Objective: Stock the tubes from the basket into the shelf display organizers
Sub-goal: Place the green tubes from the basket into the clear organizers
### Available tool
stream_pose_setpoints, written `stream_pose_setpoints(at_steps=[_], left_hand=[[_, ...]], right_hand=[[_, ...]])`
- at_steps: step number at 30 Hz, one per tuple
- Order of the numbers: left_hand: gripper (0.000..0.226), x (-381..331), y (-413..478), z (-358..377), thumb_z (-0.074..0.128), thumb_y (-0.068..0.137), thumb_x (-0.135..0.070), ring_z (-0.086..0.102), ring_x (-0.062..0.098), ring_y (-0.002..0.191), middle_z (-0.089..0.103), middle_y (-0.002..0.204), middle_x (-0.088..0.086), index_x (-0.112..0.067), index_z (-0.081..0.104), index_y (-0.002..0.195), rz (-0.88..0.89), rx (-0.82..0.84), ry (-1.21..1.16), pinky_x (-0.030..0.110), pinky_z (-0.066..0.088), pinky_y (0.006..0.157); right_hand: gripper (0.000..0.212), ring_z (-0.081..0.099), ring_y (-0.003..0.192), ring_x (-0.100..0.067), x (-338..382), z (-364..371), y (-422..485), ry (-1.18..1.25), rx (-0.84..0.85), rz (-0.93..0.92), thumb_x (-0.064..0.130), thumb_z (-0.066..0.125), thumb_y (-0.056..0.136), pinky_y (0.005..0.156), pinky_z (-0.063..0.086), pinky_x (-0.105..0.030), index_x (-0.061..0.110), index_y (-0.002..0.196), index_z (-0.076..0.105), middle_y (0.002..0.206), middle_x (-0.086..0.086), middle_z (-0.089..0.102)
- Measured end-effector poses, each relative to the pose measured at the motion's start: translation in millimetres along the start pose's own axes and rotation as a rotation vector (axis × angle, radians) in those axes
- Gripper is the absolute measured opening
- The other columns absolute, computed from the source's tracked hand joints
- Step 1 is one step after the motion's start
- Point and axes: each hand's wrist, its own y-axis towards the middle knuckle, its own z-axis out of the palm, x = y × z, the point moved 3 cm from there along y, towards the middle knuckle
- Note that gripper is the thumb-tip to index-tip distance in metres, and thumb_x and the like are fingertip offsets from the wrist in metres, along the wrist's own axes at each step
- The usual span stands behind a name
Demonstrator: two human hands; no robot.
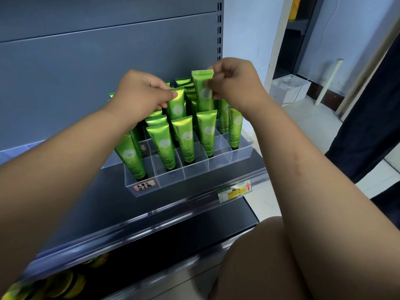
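Clear plastic organizer (194, 176), rectangular w/ a grid of compartments, sits on dark metal shelf (108, 202). Glossy green tubes (161, 146) stand cap-down in it, flat crimped ends up. Five at front, more behind, total unclear. L hand (140, 94): thumb & fingers curl round one standing tube (177, 102). R hand (236, 85): thumb & fingertips pinch raised tube (203, 92) near its top, above back rows. One handwritten label (144, 185) on organizer front; one price tag (234, 190) on shelf edge.

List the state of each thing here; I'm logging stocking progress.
right hand: pinches the raised tube near its top
raised tube: upright, higher than its neighbours
left hand: holds a second tube
second tube: upright among the others
organizer: partly filled, some front cells empty
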Motion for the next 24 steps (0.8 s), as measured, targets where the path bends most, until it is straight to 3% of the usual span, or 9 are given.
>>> stream_pose_setpoints(at_steps=[4,8,10,12,15,17,19,21,24], left_hand=[[0.017,0.9,-2.6,1.1,0.084,0.082,-0.023,0.046,0.005,0.047,0.073,0.077,0.015,-0.009,0.079,0.09,0.024,0.027,0.07,0.014,0.038,0.046],[0.014,2.4,-3.0,1.5,0.086,0.08,-0.021,0.054,0.014,0.059,0.074,0.076,0.014,-0.011,0.079,0.086,0.048,0.046,0.11,0.018,0.037,0.051],[0.01,1.3,-3.0,1.4,0.084,0.081,-0.018,0.051,0.005,0.049,0.073,0.075,0.013,-0.012,0.079,0.086,0.079,0.05,0.147,0.016,0.036,0.046],[0.004,-1.8,-3.8,2.3,0.082,0.083,-0.014,0.045,-0.001,0.04,0.071,0.072,0.01,-0.013,0.08,0.087,0.13,0.061,0.208,0.012,0.033,0.042],[0.002,-4.0,-6.1,4.3,0.081,0.084,-0.015,0.046,-0.001,0.042,0.069,0.071,0.004,-0.017,0.08,0.085,0.168,0.073,0.277,0.016,0.036,0.047],[0.002,-2.3,-6.3,4.6,0.081,0.083,-0.016,0.053,0.003,0.053,0.072,0.076,0.005,-0.016,0.08,0.084,0.171,0.065,0.3,0.02,0.043,0.055],[0.004,0.2,-6.2,5.1,0.083,0.082,-0.015,0.064,0.019,0.066,0.074,0.079,0.007,-0.015,0.079,0.082,0.175,0.056,0.31,0.031,0.055,0.066],[0.006,2.1,-6.7,5.3,0.083,0.081,-0.014,0.071,0.028,0.078,0.075,0.08,0.006,-0.015,0.077,0.08,0.181,0.059,0.314,0.039,0.06,0.076],[0.006,1.0,-8.4,5.9,0.082,0.081,-0.012,0.072,0.024,0.082,0.075,0.081,0.003,-0.015,0.077,0.081,0.201,0.087,0.325,0.038,0.059,0.077]], right_hand=[[0.014,0.065,0.066,-0.022,-1.0,2.0,-0.1,-0.071,0.013,0.007,0.005,0.074,0.084,0.072,0.06,-0.054,0.001,0.076,0.063,0.076,0.005,0.067],[0.02,0.064,0.061,-0.023,-3.9,2.9,0.4,-0.121,0.022,-0.001,0.01,0.073,0.086,0.072,0.06,-0.054,0.006,0.069,0.064,0.065,0.006,0.063],[0.021,0.065,0.061,-0.029,-5.3,3.2,0.5,-0.151,0.028,-0.007,0.016,0.071,0.088,0.074,0.06,-0.053,0.0,0.075,0.07,0.066,-0.002,0.068],[0.021,0.067,0.064,-0.033,-6.5,2.8,-0.2,-0.181,0.025,-0.013,0.021,0.07,0.089,0.075,0.061,-0.052,0.012,0.07,0.074,0.073,-0.016,0.071],[0.02,0.072,0.071,-0.028,-7.1,1.1,-0.5,-0.216,0.033,-0.018,0.022,0.072,0.088,0.074,0.063,-0.041,0.023,0.068,0.075,0.075,-0.01,0.072],[0.013,0.07,0.069,-0.008,-5.8,-0.3,-0.3,-0.26,0.049,-0.043,0.02,0.074,0.087,0.069,0.057,-0.026,0.02,0.075,0.079,0.07,0.008,0.071],[0.008,0.064,0.069,0.006,-3.2,0.3,-0.8,-0.335,0.075,-0.072,0.017,0.075,0.087,0.071,0.052,-0.018,0.017,0.081,0.081,0.074,0.014,0.071],[0.007,0.064,0.073,0.006,-2.3,1.6,-2.0,-0.395,0.102,-0.084,0.018,0.075,0.087,0.074,0.052,-0.016,0.017,0.086,0.082,0.08,0.011,0.074],[0.007,0.062,0.072,0.008,-3.1,3.1,-2.9,-0.455,0.13,-0.09,0.02,0.076,0.087,0.071,0.048,-0.012,0.018,0.089,0.082,0.078,0.013,0.071]])
